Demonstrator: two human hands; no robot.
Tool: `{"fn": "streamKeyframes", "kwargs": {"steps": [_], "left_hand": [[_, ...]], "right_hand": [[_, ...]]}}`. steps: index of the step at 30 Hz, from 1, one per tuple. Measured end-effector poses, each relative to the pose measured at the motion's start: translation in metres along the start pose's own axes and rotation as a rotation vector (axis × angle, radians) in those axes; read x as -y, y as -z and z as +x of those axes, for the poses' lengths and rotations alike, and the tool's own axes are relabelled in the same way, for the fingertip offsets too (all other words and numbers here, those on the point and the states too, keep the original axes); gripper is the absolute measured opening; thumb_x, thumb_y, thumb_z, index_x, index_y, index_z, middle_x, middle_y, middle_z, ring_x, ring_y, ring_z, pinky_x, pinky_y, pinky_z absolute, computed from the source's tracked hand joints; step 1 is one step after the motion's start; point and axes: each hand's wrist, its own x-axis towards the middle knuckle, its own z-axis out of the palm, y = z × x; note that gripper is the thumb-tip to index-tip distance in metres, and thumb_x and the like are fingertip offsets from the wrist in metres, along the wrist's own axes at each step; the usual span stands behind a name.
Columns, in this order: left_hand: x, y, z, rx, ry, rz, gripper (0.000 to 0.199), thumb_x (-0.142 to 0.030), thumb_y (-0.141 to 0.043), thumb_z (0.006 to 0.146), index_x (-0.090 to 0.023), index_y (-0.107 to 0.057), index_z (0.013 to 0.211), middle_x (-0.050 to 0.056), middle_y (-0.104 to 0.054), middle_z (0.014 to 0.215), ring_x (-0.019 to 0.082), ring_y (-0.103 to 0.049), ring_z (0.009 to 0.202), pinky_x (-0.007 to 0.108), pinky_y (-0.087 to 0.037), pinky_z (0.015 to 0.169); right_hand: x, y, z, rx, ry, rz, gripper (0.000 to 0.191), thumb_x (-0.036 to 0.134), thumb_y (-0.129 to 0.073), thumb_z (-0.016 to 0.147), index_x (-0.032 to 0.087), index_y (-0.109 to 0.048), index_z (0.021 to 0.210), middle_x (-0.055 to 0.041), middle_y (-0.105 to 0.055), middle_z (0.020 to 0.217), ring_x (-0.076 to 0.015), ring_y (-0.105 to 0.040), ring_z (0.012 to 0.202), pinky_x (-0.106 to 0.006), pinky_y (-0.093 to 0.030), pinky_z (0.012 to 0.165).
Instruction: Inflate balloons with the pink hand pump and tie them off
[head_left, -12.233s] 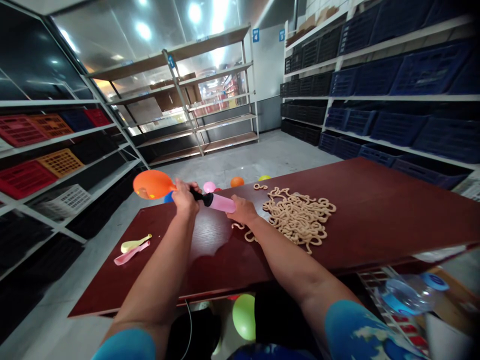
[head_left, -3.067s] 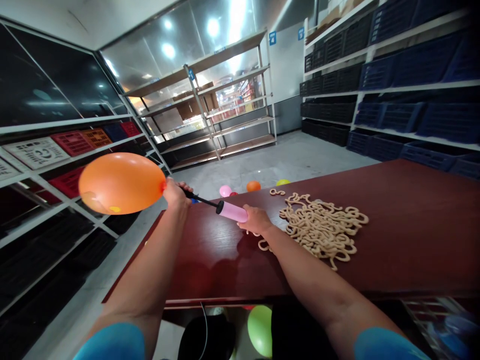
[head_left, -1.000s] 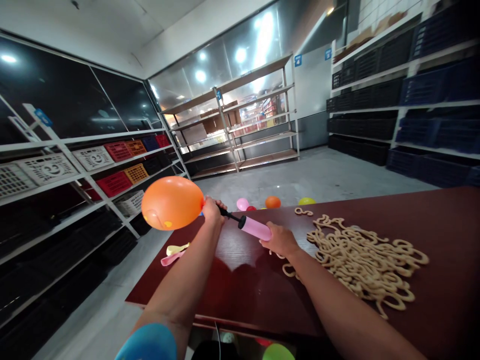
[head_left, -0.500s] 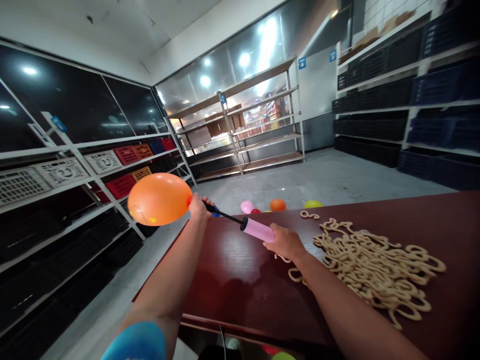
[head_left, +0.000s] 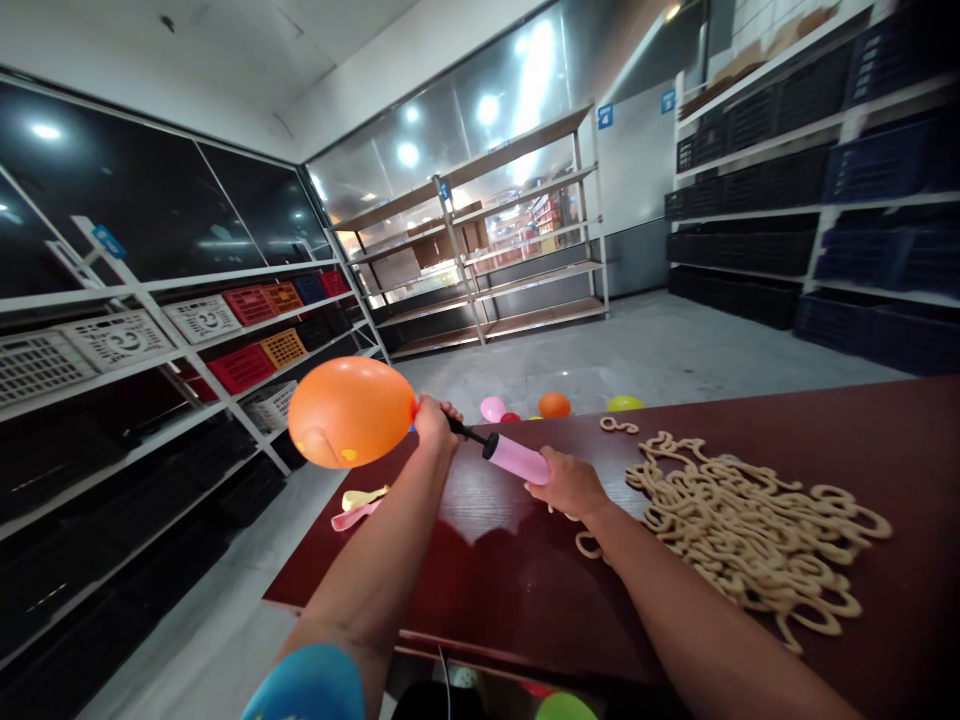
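An inflated orange balloon (head_left: 352,410) points left from my left hand (head_left: 435,424). That hand is closed around its neck and the black end of a hand balloon pump (head_left: 517,459). My right hand (head_left: 571,484) is wrapped round the pump's pink barrel. Between the two hands a short length of black rod shows, leading into the barrel's black cap. How the balloon's neck sits on the pump is hidden by my left fingers. Both hands are above the dark red table (head_left: 480,560). Beside my left forearm lie a pale yellow uninflated balloon (head_left: 363,497) and a pink one (head_left: 354,516).
A heap of beige curled strips (head_left: 750,530) covers the table's right side. Beyond the far edge, an orange balloon (head_left: 554,404), a pink balloon (head_left: 493,408) and a yellow-green balloon (head_left: 625,403) show. Shelves with crates (head_left: 240,368) line the left; dark crates (head_left: 742,250) stand right.
My left hand has moved right with the orange balloon, toward the barrel, and less black rod shows. My right hand has stayed nearly still. The yellow and pink uninflated balloons have come into view.
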Motion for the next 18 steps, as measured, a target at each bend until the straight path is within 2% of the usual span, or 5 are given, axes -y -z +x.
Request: {"fn": "streamKeyframes", "kwargs": {"steps": [4, 7, 9, 15, 18], "left_hand": [[0.032, -0.002, -0.012, -0.052, -0.035, 0.032, 0.032, -0.039, -0.047, 0.082, -0.021, -0.031, 0.062, -0.005, -0.034, 0.045, 0.008, -0.033, 0.034, 0.022, -0.03, 0.037], [0.027, -0.001, -0.011, -0.038, -0.052, 0.012, 0.029, -0.033, -0.05, 0.08, -0.021, -0.03, 0.062, -0.006, -0.034, 0.045, 0.007, -0.033, 0.034, 0.022, -0.031, 0.037], [0.009, 0.001, -0.006, -0.045, -0.061, -0.002, 0.028, -0.03, -0.05, 0.079, -0.021, -0.03, 0.061, -0.006, -0.033, 0.045, 0.007, -0.032, 0.034, 0.022, -0.03, 0.037], [-0.072, 0.005, 0.014, -0.035, -0.17, -0.006, 0.029, -0.03, -0.047, 0.08, -0.021, -0.027, 0.06, -0.006, -0.03, 0.045, 0.007, -0.03, 0.033, 0.022, -0.029, 0.036], [-0.092, 0.008, 0.019, -0.014, -0.214, 0.013, 0.029, -0.029, -0.047, 0.08, -0.021, -0.027, 0.06, -0.006, -0.03, 0.046, 0.007, -0.03, 0.034, 0.022, -0.029, 0.036]], "right_hand": [[0.001, 0.002, 0.0, 0.012, -0.024, -0.003, 0.041, 0.044, -0.064, 0.068, 0.022, -0.055, 0.101, -0.0057, -0.066, 0.092, -0.024, -0.062, 0.084, -0.03, -0.038, 0.066], [0.001, 0.005, 0.0, 0.023, -0.038, -0.006, 0.041, 0.044, -0.064, 0.068, 0.022, -0.054, 0.1, -0.0051, -0.066, 0.091, -0.0235, -0.062, 0.085, -0.029, -0.038, 0.065], [0.0, 0.007, 0.0, 0.025, -0.028, -0.002, 0.04, 0.044, -0.064, 0.067, 0.022, -0.054, 0.099, -0.0047, -0.066, 0.092, -0.0231, -0.062, 0.085, -0.028, -0.037, 0.065], [0.0, 0.006, 0.002, 0.0, 0.01, 0.05, 0.036, 0.041, -0.063, 0.067, 0.024, -0.053, 0.098, -0.0032, -0.065, 0.091, -0.0228, -0.062, 0.083, -0.028, -0.036, 0.062], [-0.001, 0.003, 0.002, -0.005, 0.012, 0.057, 0.033, 0.041, -0.062, 0.067, 0.023, -0.054, 0.094, -0.0034, -0.065, 0.09, -0.0225, -0.062, 0.082, -0.028, -0.036, 0.061]]}}
